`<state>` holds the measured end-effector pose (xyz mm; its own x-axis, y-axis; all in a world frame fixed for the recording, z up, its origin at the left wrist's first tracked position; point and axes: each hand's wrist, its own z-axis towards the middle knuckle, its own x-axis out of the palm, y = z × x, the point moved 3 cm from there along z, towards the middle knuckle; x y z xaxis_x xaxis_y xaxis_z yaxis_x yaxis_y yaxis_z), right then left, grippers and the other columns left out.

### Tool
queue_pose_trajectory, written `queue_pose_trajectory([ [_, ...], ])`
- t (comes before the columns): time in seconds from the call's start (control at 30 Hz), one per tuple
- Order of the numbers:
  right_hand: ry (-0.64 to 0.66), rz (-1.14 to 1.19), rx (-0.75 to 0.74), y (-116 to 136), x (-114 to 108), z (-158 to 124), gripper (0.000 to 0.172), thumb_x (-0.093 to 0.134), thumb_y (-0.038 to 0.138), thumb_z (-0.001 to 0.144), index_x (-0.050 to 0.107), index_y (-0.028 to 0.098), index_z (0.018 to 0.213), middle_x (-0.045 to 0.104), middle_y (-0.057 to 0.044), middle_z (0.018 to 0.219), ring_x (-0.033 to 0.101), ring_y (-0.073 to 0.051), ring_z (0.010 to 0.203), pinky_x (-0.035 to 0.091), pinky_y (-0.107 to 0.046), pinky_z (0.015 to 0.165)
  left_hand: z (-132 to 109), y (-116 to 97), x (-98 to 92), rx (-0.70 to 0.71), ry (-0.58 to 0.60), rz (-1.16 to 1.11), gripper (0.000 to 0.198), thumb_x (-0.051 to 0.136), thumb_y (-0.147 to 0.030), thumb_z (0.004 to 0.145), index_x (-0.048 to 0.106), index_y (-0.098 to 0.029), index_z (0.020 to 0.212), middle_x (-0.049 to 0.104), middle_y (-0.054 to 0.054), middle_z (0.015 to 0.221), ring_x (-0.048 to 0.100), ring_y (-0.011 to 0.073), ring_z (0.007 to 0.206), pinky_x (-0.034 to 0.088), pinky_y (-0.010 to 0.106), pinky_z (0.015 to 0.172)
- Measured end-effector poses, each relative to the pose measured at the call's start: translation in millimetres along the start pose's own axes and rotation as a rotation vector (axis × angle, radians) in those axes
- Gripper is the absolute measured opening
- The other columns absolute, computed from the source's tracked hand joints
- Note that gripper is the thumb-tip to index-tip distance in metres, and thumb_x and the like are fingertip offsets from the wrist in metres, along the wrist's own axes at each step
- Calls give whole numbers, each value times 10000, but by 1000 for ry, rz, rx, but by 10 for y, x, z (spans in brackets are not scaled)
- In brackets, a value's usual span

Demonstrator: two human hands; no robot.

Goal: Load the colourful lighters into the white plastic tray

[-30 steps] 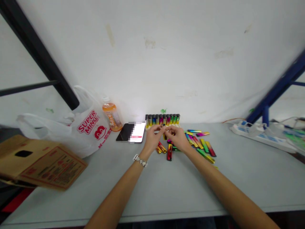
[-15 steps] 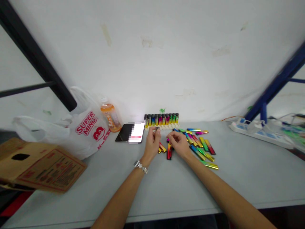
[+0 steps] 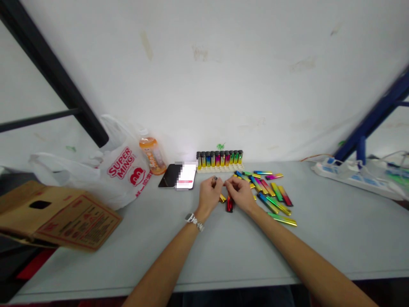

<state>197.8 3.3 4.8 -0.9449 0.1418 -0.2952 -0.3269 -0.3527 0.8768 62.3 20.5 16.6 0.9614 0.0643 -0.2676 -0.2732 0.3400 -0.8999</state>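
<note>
My left hand, a watch on its wrist, is closed around a lighter; only its dark end shows above the fingers. My right hand is pinched, its fingertips close to the left ones, and whatever they hold is hidden. Below the hands lies a red shiny case, partly covered by the right hand. A gold piece peeks out beside the left hand. Behind them, a row of upright lighters with dark tops stands in a white rack. Several loose shiny multicoloured cases lie right of my right hand.
Left of the rack are a tablet, an orange drink bottle and a white plastic bag. A cardboard box sits at the left edge. White power strips lie at the right, near a blue post. A wall rises behind.
My hands have come together, the right fingertips now meeting the left ones. The view has shifted slightly. The lighters in the rack look unchanged.
</note>
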Motion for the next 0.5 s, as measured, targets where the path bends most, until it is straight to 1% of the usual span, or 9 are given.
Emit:
queue_pose_trajectory([
  [0.2, 4, -17, -2, -14, 9, -4, 318, 529, 434, 883, 635, 159, 761, 518, 17, 556, 450, -109, 489, 352, -215, 459, -1, -42, -10, 14, 10, 43, 352, 470, -367, 859, 403, -199, 558, 407, -46, 506, 386, 96, 499, 295, 230, 498],
  [0.5, 5, -29, -3, -9, 9, -3, 341, 522, 454, 883, 628, 160, 746, 519, 13, 554, 453, -111, 492, 353, -216, 459, -3, -15, -10, 12, -5, 27, 399, 482, -408, 868, 393, -199, 539, 387, -47, 511, 356, 94, 499, 281, 243, 502],
])
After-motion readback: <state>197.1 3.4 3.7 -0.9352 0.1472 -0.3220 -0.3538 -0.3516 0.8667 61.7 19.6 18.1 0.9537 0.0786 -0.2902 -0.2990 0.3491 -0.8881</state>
